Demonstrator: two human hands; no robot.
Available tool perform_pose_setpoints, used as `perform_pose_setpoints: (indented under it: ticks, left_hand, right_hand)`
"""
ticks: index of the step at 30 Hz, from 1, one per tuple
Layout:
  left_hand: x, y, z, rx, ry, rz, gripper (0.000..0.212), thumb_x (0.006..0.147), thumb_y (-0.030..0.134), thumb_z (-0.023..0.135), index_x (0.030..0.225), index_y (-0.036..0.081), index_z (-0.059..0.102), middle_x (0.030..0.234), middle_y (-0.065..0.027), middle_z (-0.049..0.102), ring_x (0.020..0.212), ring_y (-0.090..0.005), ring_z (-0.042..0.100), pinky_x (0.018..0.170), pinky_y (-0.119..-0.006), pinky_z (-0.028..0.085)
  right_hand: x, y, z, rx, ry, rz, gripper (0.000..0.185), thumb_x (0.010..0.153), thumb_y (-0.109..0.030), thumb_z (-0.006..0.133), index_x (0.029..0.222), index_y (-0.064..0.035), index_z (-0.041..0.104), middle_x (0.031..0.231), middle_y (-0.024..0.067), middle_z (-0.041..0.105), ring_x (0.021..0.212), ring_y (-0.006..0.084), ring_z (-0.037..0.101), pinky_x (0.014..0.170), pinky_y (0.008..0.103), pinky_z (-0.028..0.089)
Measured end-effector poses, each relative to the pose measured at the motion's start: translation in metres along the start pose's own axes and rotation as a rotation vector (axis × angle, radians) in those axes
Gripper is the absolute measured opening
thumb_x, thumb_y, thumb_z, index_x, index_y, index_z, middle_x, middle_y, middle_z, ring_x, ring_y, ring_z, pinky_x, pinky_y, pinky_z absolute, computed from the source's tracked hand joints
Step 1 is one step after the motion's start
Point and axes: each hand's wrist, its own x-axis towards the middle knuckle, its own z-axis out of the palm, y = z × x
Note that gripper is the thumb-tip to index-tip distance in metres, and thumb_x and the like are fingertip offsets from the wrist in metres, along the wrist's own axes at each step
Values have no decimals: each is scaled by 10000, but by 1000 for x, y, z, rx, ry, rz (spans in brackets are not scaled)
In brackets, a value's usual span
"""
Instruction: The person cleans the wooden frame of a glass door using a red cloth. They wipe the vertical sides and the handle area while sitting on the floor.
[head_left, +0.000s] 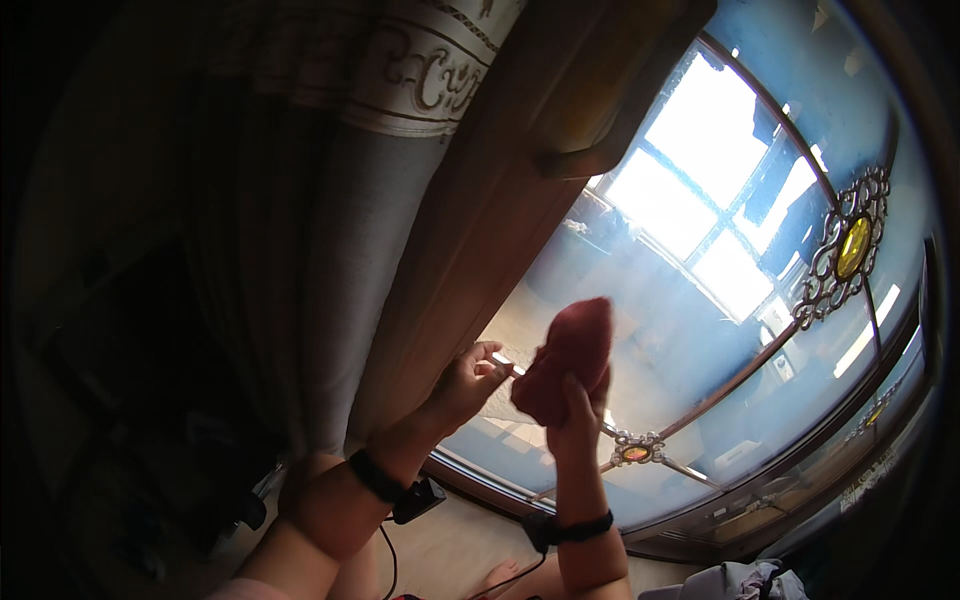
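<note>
In my right hand (583, 394) is a bunched dark red cloth (566, 360), gripped from below with the thumb across its near side. The cloth is in front of the glass pane (660, 360) of a door; whether it touches the glass, I cannot tell. My left hand (472, 382) is beside the door's brown frame (480, 247), lower left of the cloth. Its fingers are loosely bent and apart, and nothing shows clearly in them. Both forearms wear black straps, the left strap (375, 478) and the right strap (581, 529).
A curved handle (592, 154) juts from the frame above my hands. Left of the frame hangs a patterned curtain (352, 210). Metal scrollwork with a yellow oval (853, 247) decorates the glass. A black cable (391, 551) hangs near my legs. Pale fabric (724, 583) lies at the lower right.
</note>
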Motion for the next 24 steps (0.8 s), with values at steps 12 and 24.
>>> perform_pose_setpoints:
  ticks: [12, 24]
  left_hand:
    - [9, 4, -31, -152, 416, -179, 583, 961, 433, 607, 1416, 87, 491, 1404, -114, 507, 1281, -222, 481, 1019, -400, 397]
    - [10, 19, -40, -472, 393, -283, 425, 1021, 452, 465, 1328, 189, 593, 1293, -21, 626, 1174, -131, 549, 1004, -377, 373]
  right_hand:
    - [141, -38, 74, -1729, -174, -1238, 401, 758, -178, 794, 1149, -181, 701, 1456, 128, 515, 1313, 343, 488, 1097, 530, 347]
    - [48, 91, 15, -1693, -397, -1101, 124, 764, -230, 686, 867, -166, 710, 1314, 83, 593, 1156, 300, 530, 1044, 539, 369]
